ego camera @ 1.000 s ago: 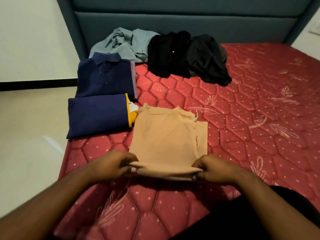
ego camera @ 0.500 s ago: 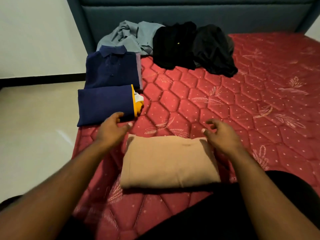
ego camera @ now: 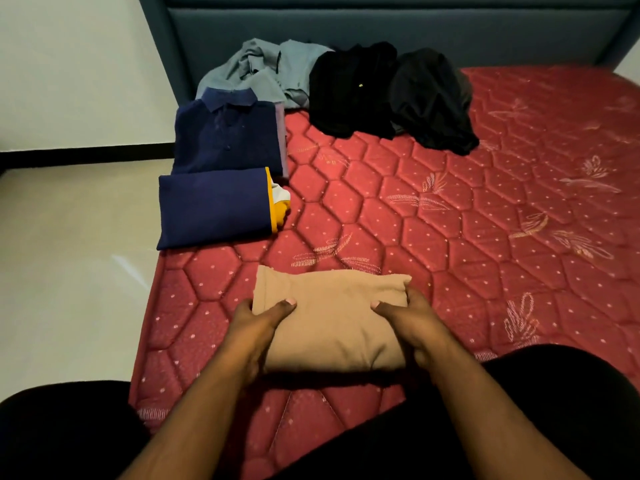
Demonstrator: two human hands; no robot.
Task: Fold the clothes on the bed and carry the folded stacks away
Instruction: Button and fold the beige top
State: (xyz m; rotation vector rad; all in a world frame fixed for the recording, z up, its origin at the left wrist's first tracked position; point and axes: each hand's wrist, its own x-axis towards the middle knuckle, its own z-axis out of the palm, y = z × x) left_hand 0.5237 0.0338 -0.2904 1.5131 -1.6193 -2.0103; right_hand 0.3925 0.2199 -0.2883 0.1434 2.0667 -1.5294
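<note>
A folded tan garment (ego camera: 332, 323) lies on the red quilted mattress (ego camera: 450, 220) close to me. My left hand (ego camera: 258, 327) grips its left end, thumb on top and fingers tucked under. My right hand (ego camera: 412, 320) grips its right end the same way. Further left lie a folded navy garment with a yellow edge (ego camera: 214, 207) and a folded navy polo shirt (ego camera: 228, 133). Unfolded clothes sit by the headboard: a grey shirt (ego camera: 263, 69), a black shirt (ego camera: 349, 88) and another black garment (ego camera: 433, 98).
The blue padded headboard (ego camera: 381, 29) runs along the far side. The mattress's left edge drops to a pale tiled floor (ego camera: 69, 271) and a white wall (ego camera: 69, 64). My dark-clothed knees (ego camera: 554, 410) are at the near edge.
The tan garment was folded in half toward me. My hands then left its far edge and came down onto its two ends, where they now grip it.
</note>
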